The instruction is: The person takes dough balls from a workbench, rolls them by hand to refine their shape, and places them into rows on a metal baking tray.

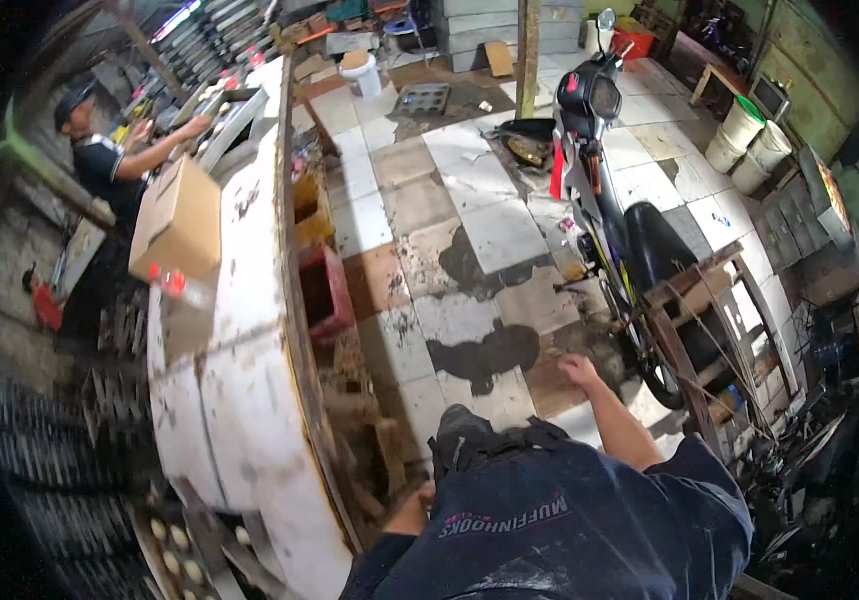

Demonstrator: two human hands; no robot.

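My right hand (pixel 578 371) hangs out over the tiled floor, its fingers loosely bent and a little apart. I see nothing in it. A dark wet patch (pixel 495 355) on the tiles is near it, and a parked motorbike (pixel 640 250) stands ahead to its right. Low at my left side, beside the long white-topped table (pixel 250 410), is my left hand (pixel 420 502). My dark shirt hides most of it, so its fingers do not show clearly.
Across the table, a co-worker (pixel 110 150) reaches toward a tray (pixel 233 125). A cardboard box (pixel 178 220) and a clear bottle with a red cap (pixel 180 285) stand on it. A red crate (pixel 325 290) sits alongside. A wooden frame (pixel 720 320) leans behind the motorbike; white buckets (pixel 750 150) stand farther right.
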